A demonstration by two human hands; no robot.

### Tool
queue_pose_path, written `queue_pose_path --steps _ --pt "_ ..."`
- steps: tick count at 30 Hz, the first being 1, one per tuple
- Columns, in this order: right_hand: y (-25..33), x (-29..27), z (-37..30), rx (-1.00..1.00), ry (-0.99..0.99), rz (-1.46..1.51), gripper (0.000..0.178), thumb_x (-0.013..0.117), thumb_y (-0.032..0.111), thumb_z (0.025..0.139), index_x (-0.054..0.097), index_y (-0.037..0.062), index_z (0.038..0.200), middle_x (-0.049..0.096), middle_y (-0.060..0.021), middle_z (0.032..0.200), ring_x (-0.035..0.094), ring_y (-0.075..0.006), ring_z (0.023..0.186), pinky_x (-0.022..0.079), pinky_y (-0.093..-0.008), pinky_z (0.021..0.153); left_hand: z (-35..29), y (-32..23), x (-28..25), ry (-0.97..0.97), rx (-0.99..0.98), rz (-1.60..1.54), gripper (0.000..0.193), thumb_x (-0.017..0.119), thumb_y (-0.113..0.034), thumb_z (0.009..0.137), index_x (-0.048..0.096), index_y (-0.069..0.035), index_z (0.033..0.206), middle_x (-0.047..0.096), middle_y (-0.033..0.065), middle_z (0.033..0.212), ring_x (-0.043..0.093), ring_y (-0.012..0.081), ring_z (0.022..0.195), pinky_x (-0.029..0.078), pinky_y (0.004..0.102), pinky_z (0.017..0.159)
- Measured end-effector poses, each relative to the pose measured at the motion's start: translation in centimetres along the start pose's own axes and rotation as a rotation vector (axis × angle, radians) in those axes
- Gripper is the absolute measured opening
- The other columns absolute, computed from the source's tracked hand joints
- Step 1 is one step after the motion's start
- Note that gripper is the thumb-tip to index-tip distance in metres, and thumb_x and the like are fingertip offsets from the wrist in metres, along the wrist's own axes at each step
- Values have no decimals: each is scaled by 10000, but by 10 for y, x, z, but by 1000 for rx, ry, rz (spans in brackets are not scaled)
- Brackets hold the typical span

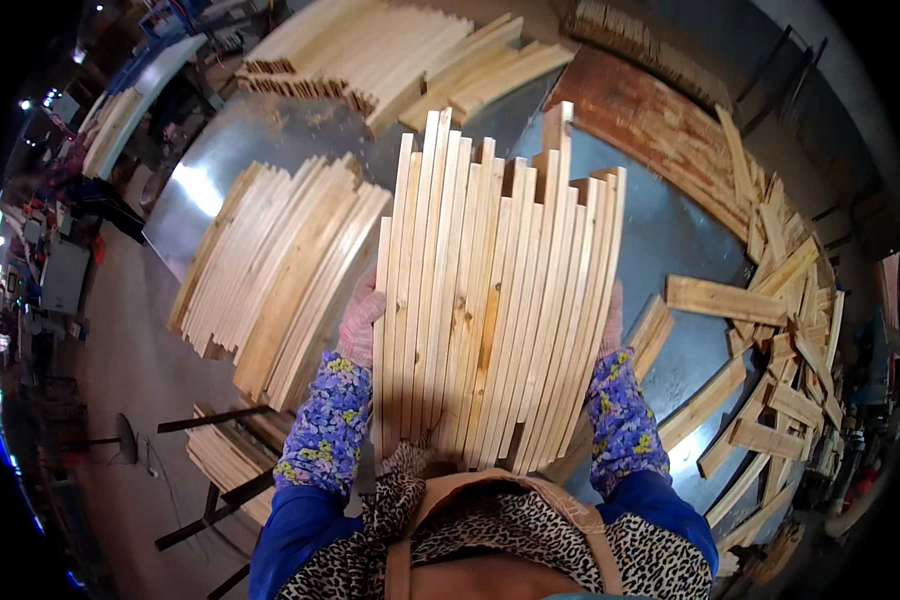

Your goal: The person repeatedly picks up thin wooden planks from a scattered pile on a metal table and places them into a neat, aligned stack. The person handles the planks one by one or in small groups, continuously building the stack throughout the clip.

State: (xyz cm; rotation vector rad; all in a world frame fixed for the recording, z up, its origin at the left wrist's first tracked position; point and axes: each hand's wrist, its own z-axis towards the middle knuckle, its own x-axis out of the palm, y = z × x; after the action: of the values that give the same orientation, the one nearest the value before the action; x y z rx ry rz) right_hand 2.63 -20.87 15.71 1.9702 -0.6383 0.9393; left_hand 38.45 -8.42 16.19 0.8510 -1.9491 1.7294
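Observation:
A wide bundle of pale wooden strips (470, 300) stands side by side in front of my body, their far ends uneven in length. My left hand (361, 320), in a pinkish knit glove, presses against the bundle's left side. On the opposite side my right hand (613, 318), gloved the same way, clasps the outer strip. Both hands are closed on the bundle from its two sides, with most fingers hidden behind the wood. Left of the bundle, a second row of wooden strips (270, 265) lies on the metal table.
A large stack of boards (360, 50) lies at the far side of the metal table (205, 165). Loose wood offcuts (780, 400) are heaped along the right. A reddish-brown board (650, 130) lies far right. Dark metal bars (215, 420) jut out at lower left, beside more strips.

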Motion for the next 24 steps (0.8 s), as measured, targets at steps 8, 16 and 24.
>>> queue_pose_path --steps 8,16,24 --pt "98 116 -20 -320 458 -20 693 686 550 1031 572 72 1519 689 -146 1416 702 -314 1237 629 -443 1017 31 -134 77 271 392 128 1099 874 -215 778 318 -88 1717 521 140 1627 544 300 1473 477 450 1205" --pt "55 121 -59 -754 53 -513 658 647 513 1060 580 27 1498 727 -163 1306 715 -295 1177 609 -409 952 9 -148 18 591 402 706 825 707 -384 1009 348 -103 1697 536 169 1613 537 339 1476 488 530 1202" --pt "-103 5 -105 -492 -563 -690 656 613 502 1078 603 -30 1461 742 -189 1269 711 -261 1080 566 -386 907 -139 -68 -86 178 -46 462 855 652 -406 1056 212 -152 1744 520 206 1628 577 364 1427 514 466 1172"
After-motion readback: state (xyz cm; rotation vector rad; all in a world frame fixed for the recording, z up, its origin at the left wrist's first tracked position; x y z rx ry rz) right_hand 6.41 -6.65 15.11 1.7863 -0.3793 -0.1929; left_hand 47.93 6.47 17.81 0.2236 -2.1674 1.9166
